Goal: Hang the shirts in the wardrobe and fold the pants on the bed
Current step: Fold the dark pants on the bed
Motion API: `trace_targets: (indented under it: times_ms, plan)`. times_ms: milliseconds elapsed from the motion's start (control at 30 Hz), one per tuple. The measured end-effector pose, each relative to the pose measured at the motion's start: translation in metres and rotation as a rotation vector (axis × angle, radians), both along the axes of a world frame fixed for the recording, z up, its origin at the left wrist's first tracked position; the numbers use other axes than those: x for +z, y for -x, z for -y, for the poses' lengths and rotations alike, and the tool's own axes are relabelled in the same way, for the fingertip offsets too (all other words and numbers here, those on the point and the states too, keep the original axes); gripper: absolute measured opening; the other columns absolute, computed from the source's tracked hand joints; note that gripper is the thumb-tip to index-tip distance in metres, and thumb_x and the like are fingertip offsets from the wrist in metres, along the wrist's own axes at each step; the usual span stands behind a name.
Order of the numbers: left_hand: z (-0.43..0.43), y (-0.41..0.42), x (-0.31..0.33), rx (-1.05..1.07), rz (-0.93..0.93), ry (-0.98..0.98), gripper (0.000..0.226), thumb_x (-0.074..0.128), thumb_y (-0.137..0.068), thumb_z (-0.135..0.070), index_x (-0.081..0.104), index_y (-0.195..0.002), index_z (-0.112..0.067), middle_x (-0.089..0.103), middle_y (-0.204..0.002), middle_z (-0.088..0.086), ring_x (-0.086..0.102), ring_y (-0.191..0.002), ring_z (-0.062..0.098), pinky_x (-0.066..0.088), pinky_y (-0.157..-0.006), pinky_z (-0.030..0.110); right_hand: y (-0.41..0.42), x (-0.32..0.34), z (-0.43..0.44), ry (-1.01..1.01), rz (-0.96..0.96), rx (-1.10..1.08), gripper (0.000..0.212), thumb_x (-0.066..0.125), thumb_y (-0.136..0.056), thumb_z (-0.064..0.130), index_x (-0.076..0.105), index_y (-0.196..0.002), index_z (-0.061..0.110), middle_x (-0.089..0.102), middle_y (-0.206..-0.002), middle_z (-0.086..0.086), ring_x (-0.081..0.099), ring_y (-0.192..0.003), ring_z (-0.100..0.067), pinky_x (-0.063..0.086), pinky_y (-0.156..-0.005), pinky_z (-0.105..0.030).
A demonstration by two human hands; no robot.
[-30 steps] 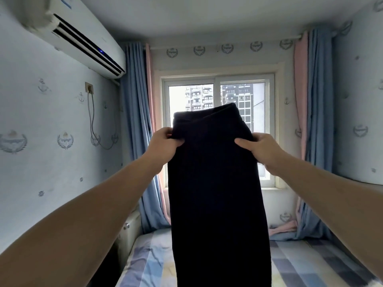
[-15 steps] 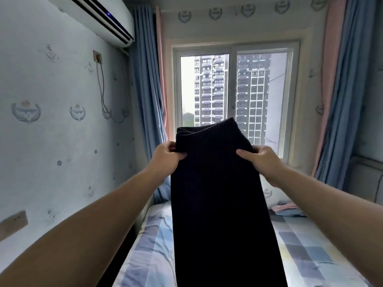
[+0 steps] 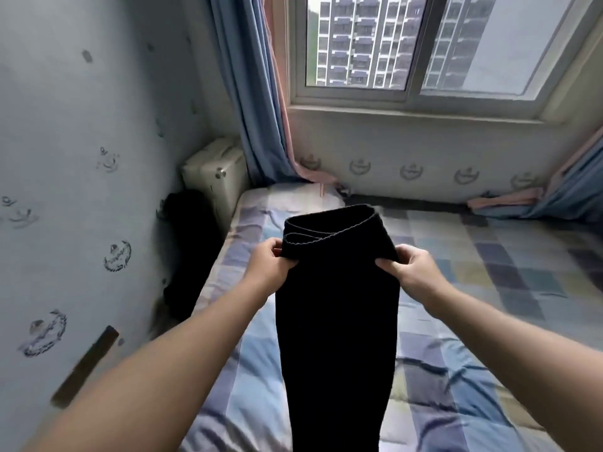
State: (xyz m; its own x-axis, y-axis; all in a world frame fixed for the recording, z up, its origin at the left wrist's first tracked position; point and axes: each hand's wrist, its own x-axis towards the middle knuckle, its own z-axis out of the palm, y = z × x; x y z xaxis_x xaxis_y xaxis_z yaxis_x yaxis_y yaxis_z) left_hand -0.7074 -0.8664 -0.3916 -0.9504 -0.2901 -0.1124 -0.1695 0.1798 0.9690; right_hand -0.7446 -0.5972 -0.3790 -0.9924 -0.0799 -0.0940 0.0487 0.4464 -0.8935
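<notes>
Pants: black, matte, fine-ribbed knit, doubled lengthwise into one long narrow panel. The waistband on top shows as two layered loops with a stitched rim. I see them held up over the near left part of the bed. The lower end runs out of frame, so I cannot tell if it touches the quilt.

Left hand pinches the waistband's left corner, fingers curled round the cloth. Right hand grips the right edge just under the band in the same way.

The bed cover is soft and wrinkled, checked in blue, lilac and pale yellow.

Off the bed's far left corner sits a cream padded block, with a dark heap beside it against the wall. Blue curtain with pink lining trails onto the bed's far edge. The hanging panel hides the bed's middle strip.
</notes>
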Motion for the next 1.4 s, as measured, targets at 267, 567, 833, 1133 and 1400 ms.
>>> trace_targets:
  times_ms: [267, 567, 833, 1133, 1400]
  plan:
    - [0.083, 0.2, -0.208, 0.0, 0.142, -0.019, 0.021, 0.076, -0.089, -0.012, 0.066, -0.106, -0.006, 0.073, -0.105, 0.007, 0.069, -0.094, 0.022, 0.055, -0.084, 0.038, 0.19, -0.199, 0.095, -0.248, 0.082, -0.1, 0.013, 0.067, -0.091, 0.044, 0.068, -0.091, 0.032, 0.071, -0.084, 0.017, 0.066, -0.09, -0.019, 0.044, -0.093, -0.048]
    - [0.107, 0.345, -0.39, 0.037, 0.35, 0.133, 0.04, 0.057, -0.099, -0.044, 0.05, -0.133, -0.025, 0.061, -0.13, -0.002, 0.06, -0.116, 0.021, 0.05, -0.101, 0.044, 0.357, -0.385, 0.145, -0.25, 0.238, -0.132, 0.009, 0.066, -0.094, 0.025, 0.064, -0.097, 0.016, 0.068, -0.097, -0.008, 0.067, -0.095, -0.038, 0.056, -0.086, -0.05]
    - [0.082, 0.283, -0.471, -0.184, 0.436, 0.386, 0.062, 0.047, -0.101, -0.049, 0.026, -0.157, -0.034, 0.025, -0.165, -0.009, 0.016, -0.15, 0.022, 0.022, -0.121, 0.044, 0.289, -0.469, 0.133, -0.291, 0.47, 0.071, 0.054, 0.054, -0.1, 0.039, 0.04, -0.151, 0.027, 0.047, -0.151, 0.0, 0.048, -0.135, -0.022, 0.042, -0.11, -0.041]
    - [0.017, 0.144, -0.467, -0.391, 0.491, 0.662, 0.066, 0.043, -0.101, -0.051, 0.015, -0.159, -0.034, 0.005, -0.169, -0.008, 0.006, -0.153, 0.019, 0.018, -0.12, 0.043, 0.18, -0.455, 0.064, -0.809, 0.279, 0.426, 0.061, 0.032, -0.103, 0.053, 0.012, -0.159, 0.038, 0.018, -0.166, 0.007, 0.01, -0.154, -0.021, 0.013, -0.123, -0.048]
    - [-0.066, -0.034, -0.44, -0.341, 0.631, 0.701, 0.065, 0.045, -0.102, -0.048, 0.019, -0.159, -0.031, 0.008, -0.169, -0.004, 0.01, -0.153, 0.023, 0.019, -0.122, 0.043, 0.049, -0.434, -0.007, -0.824, 0.222, 0.546, 0.06, 0.036, -0.103, 0.048, 0.017, -0.159, 0.034, 0.022, -0.165, 0.005, 0.016, -0.152, -0.025, 0.015, -0.121, -0.047]
